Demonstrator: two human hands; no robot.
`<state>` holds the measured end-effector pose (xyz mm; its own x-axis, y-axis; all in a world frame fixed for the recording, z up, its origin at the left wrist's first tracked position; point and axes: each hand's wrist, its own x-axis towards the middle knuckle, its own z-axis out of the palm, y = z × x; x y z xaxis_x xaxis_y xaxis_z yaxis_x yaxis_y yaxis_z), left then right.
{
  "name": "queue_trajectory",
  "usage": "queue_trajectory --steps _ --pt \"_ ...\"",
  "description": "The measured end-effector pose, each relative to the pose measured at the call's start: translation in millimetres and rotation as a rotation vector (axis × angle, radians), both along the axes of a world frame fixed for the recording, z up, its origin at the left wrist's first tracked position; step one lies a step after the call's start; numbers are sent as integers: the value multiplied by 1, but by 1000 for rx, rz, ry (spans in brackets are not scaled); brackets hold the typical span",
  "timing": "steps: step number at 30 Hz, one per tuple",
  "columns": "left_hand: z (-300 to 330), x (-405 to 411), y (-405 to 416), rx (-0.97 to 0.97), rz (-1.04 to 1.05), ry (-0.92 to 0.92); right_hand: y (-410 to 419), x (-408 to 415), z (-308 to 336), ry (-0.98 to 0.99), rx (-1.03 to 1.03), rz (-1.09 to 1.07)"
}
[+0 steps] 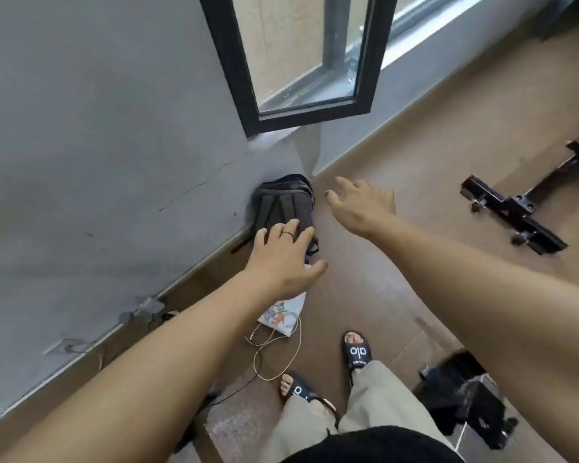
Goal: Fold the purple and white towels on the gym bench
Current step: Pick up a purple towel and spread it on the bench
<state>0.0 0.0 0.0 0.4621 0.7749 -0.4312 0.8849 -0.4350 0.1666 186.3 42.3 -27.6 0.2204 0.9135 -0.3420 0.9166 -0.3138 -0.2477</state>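
Hands reach forward with nothing in them: the left hand (283, 259) has its fingers spread and straight, a ring (288, 233) on one finger, and it hangs in front of a dark backpack (283, 200) that leans against the grey wall (97, 145). Right hand (360, 203) stretches further out, fingers loosely extended, over the brown floor (398, 162). Neither towel shows anywhere in view; of the gym gear only a black metal frame base (515, 208) at right shows, possibly the bench's foot. Below, two black slides (356, 352) carry white lettering that reads "alo", with a smaller word under it too blurred to read. A white bag with a colourful print (281, 315) and a looped cord (274, 349) lie near the wall. A black-framed window (365, 61) stands above the backpack.
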Motion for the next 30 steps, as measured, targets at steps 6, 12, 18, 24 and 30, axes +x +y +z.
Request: queue_trajectory --steps 6,12,18,24,30 --pt "-6 91 1 -64 -178 28 -36 116 -15 -27 -69 -229" --pt "-3 216 7 -66 -360 27 -71 238 -27 -1 -110 -430" --pt "0 352 15 -63 -540 50 -102 358 -32 28 -91 -639" --pt "-2 467 24 -85 -740 85 -132 459 -34 30 -106 -829" --pt "-13 575 55 -55 -963 75 -134 543 -40 21 -128 -1006"
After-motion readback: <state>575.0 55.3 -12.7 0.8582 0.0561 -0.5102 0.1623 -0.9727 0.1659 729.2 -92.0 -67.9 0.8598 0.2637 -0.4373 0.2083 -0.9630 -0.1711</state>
